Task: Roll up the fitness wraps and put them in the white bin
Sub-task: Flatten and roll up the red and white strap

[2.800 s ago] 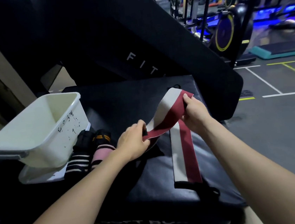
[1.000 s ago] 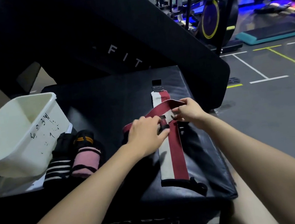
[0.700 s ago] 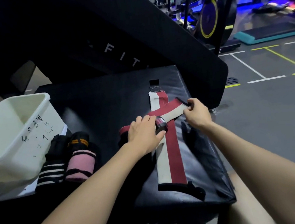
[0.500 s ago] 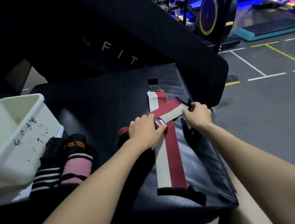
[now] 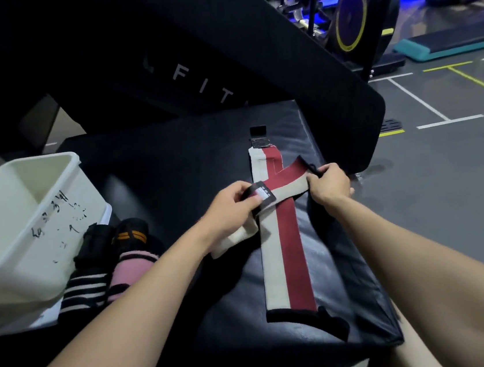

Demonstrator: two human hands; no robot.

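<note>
Two red-and-white wraps lie crossed on the black padded bench (image 5: 190, 165). The upper wrap (image 5: 287, 181) is limp, light webbing, likely to sag unless kept taut. The left hand (image 5: 231, 207) pinches its black tab end; the right hand (image 5: 329, 184) pinches the far end by its loop. The white bin (image 5: 17, 257) waits left.
</note>
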